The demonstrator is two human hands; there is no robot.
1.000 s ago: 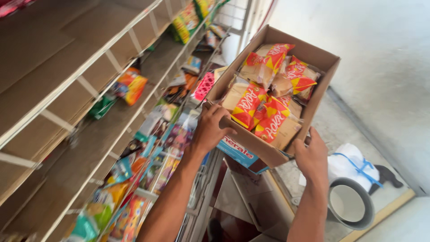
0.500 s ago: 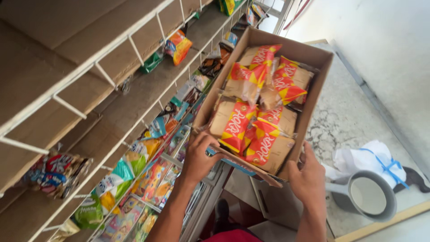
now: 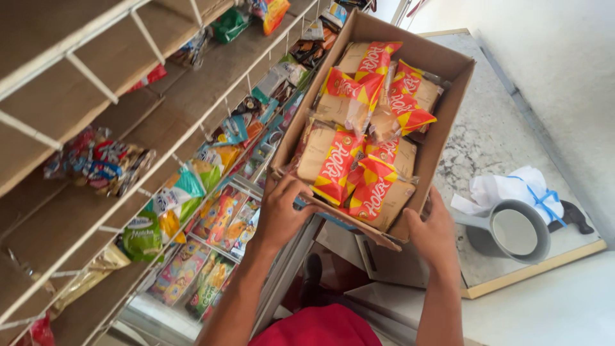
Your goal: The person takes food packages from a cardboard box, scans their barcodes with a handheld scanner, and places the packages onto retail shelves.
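I hold an open cardboard box (image 3: 448, 115) up in front of me with both hands. My left hand (image 3: 282, 211) grips its near left corner from below. At the near right corner, my right hand (image 3: 432, 230) clasps the box's edge. Inside lie several snack packets (image 3: 362, 160) with red, yellow and tan wrappers, packed in loose rows. The box sits level with the wire-fronted shelves on my left.
Wooden shelves with white wire fronts (image 3: 128, 128) run along the left, holding colourful snack bags (image 3: 160, 211). A grey pot (image 3: 512, 234) and a white cloth bundle (image 3: 512, 189) rest on a marbled counter (image 3: 487, 134) to the right. The white wall stands behind.
The box has come closer and a little lower in view, and the view has shifted down the shelves. Both hands keep their grip on the near corners.
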